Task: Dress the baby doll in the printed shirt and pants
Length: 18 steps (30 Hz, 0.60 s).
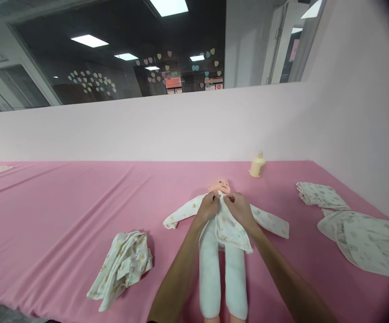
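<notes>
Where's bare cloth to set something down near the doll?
Widest free patch: pink cloth left of the doll, behind the crumpled garment. A smaller strip lies between the doll's sleeve and the clothes pile at right. Crowded at the doll's chest, where the left hand and right hand pinch its top, bottle just behind.

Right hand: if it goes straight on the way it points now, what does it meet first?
Probably the doll's head. The right hand pinches the printed shirt at the collar, pointing up and left; the head lies just beyond.
</notes>
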Each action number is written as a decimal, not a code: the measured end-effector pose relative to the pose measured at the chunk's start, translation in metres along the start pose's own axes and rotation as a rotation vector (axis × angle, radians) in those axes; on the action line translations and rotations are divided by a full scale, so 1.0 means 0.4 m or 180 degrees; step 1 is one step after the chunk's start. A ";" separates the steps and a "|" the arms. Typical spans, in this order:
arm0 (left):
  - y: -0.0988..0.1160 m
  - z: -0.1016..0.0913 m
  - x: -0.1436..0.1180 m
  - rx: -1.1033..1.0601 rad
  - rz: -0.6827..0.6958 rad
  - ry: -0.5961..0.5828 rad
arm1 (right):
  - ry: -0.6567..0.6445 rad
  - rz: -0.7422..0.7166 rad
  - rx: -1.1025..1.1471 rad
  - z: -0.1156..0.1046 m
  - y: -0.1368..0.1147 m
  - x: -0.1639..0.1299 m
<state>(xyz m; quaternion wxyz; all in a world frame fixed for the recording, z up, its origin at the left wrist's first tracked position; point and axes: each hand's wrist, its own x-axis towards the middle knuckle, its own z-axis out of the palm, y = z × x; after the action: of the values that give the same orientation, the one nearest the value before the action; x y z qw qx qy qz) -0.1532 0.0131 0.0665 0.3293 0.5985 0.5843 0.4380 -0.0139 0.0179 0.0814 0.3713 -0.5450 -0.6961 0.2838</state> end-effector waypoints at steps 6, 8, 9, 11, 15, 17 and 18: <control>0.007 -0.003 -0.004 -0.0001 -0.0003 -0.0034 | -0.0188 0.0067 0.0132 0.016 0.017 0.008; 0.007 -0.005 -0.004 -0.0010 0.0007 -0.0062 | -0.0201 0.0069 0.0217 0.019 0.021 0.010; 0.007 -0.007 -0.003 -0.0018 0.0017 -0.0084 | -0.0198 0.0085 0.0271 0.020 0.023 0.011; 0.004 -0.010 -0.001 -0.0041 0.0037 -0.0139 | -0.0190 0.0125 0.0421 0.022 0.026 0.011; -0.002 -0.025 -0.002 -0.0159 0.0064 -0.0338 | -0.0235 0.0210 0.0727 0.025 0.032 0.013; 0.000 -0.039 -0.007 -0.0242 -0.0004 -0.0508 | -0.0270 0.0259 0.0835 0.026 0.035 0.014; 0.003 -0.046 -0.010 -0.0271 -0.0049 -0.0580 | -0.0284 0.0286 0.0881 0.026 0.036 0.014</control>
<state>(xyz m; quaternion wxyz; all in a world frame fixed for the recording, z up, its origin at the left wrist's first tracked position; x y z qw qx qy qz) -0.1693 0.0067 0.0744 0.4096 0.6169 0.5374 0.4037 -0.0154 0.0269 0.0650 0.3985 -0.5060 -0.6410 0.4174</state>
